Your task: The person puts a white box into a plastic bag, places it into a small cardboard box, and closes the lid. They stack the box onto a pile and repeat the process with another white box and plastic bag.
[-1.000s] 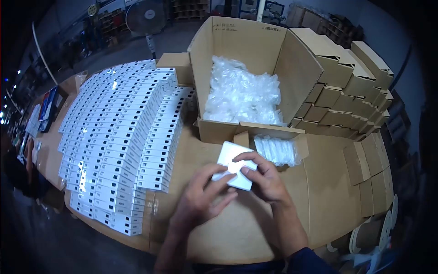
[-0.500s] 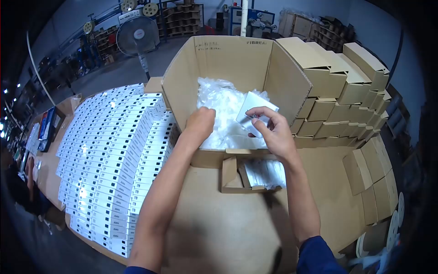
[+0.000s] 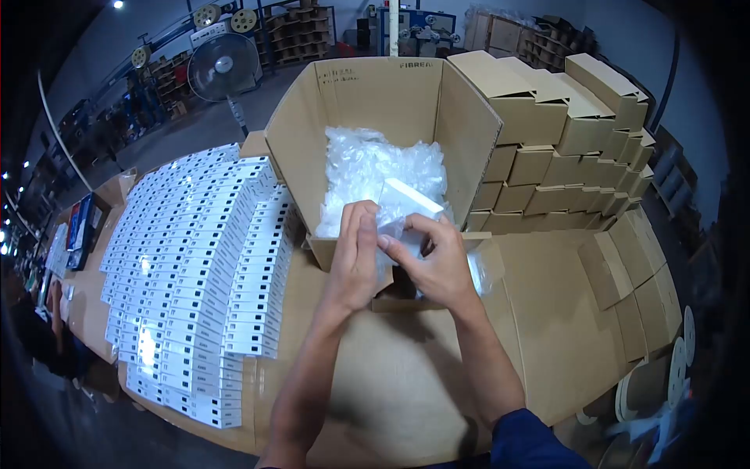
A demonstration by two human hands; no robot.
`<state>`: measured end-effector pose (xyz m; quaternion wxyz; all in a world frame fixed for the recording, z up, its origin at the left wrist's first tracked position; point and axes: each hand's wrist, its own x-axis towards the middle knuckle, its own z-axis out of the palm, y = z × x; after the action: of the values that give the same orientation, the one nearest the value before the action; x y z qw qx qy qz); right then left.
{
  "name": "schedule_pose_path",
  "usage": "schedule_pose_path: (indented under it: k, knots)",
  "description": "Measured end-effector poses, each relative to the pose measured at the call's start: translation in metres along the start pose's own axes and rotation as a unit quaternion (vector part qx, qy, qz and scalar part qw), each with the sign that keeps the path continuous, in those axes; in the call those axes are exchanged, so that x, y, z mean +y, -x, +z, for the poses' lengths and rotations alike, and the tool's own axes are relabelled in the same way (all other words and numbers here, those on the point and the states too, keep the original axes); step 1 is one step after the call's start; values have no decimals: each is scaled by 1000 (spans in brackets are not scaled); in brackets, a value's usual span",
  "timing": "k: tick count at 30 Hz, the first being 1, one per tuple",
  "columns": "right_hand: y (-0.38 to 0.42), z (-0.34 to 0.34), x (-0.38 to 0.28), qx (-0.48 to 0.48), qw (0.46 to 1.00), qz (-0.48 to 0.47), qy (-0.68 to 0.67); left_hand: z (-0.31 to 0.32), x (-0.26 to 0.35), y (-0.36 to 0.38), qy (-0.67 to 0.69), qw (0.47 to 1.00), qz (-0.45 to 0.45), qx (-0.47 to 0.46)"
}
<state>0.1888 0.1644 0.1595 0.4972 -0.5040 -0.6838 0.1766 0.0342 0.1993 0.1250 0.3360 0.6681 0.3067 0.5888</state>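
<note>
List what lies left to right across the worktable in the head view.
Rows of small white boxes → left hand → right hand holding a white box before the open carton → stacked brown boxes.

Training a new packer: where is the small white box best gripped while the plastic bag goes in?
Probably by the small white box lower right edge, from the right hand side: its open end tilts toward the left hand bringing the plastic bag.

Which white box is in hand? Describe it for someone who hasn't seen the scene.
Find the big open carton of clear plastic bags. At its front edge, the left hand and right hand hold one small white box, lifted and separate from the white boxes stacked in rows.
</note>
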Motion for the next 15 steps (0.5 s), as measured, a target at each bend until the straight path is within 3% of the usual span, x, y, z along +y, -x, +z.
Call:
schedule_pose_path:
  k: [5,8,9,11,15]
  knots:
    - [51,-17,-8,-20,999,16,-26,-7,23,55,-26,999,10,-38]
    - [77,-33,-7,-42,997,35,-55,-23,52,95,71,983,-161,-46]
    - [87,-36,-4,-53,994,56,-73,-19,50,106,157,977,-144,-10]
    - [106,-36,2,-63,987,87,-116,-14,52,124,178,969,-166,47]
    - [152,-20,7,13,972,142,-186,-3,46,153,286,928,-190,148]
